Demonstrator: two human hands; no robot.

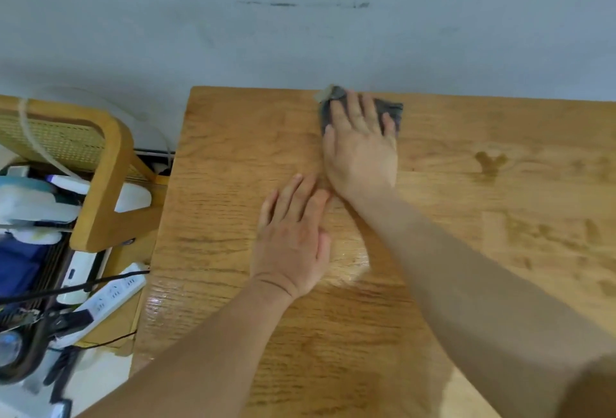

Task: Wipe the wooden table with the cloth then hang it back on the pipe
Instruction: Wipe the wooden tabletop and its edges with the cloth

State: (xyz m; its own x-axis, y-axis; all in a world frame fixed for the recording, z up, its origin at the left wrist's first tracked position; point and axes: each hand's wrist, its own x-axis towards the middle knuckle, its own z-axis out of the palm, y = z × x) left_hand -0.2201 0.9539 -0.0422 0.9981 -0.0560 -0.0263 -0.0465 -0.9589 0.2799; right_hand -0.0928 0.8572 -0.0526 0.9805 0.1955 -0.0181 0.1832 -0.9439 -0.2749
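Observation:
A wooden table (483, 251) fills the lower right of the head view, with its far edge against a pale wall. A dark grey cloth (391, 110) lies flat near that far edge. My right hand (361, 147) presses down on the cloth with fingers spread, covering most of it. My left hand (293, 237) rests flat on the bare tabletop just nearer and to the left, fingers together, holding nothing. A wet sheen shows on the wood near the left hand. No pipe is in view.
A wooden chair with a woven cane back (83, 150) stands left of the table. Below it lie a white power strip (110, 297), black cables and assorted clutter. The table's left edge (166, 217) runs close beside the chair.

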